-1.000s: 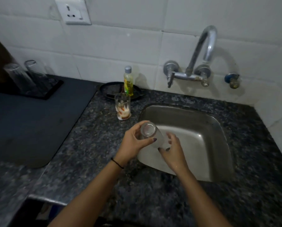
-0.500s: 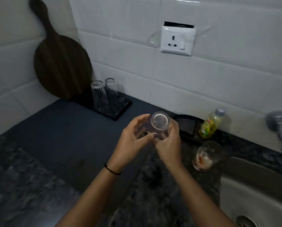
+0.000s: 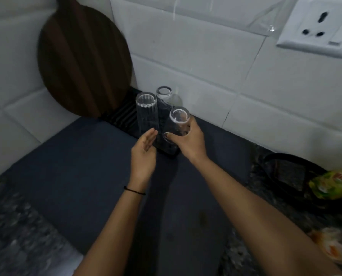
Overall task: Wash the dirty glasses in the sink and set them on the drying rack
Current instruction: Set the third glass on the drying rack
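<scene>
My right hand (image 3: 188, 141) grips a clear glass (image 3: 175, 124), held upside down and tilted, over the near end of the black ribbed drying rack (image 3: 124, 114). Two other clear glasses stand inverted on the rack: a ribbed one (image 3: 147, 110) in front and a second (image 3: 163, 94) behind it by the wall. My left hand (image 3: 144, 150) hovers just left of the held glass with its fingers apart, holding nothing. A dirty glass (image 3: 333, 248) with orange residue shows blurred at the lower right edge.
A round dark wooden board (image 3: 82, 60) leans on the tiled wall behind the rack. A dark mat (image 3: 76, 172) covers the counter beneath my arms. A black dish (image 3: 291, 172) and a yellow-green soap bottle (image 3: 333, 185) sit at right. A wall socket (image 3: 317, 30) is at the upper right.
The view swung left from the sink to the rack. The glass went from both hands over the sink to my right hand alone at the rack; my left hand let go.
</scene>
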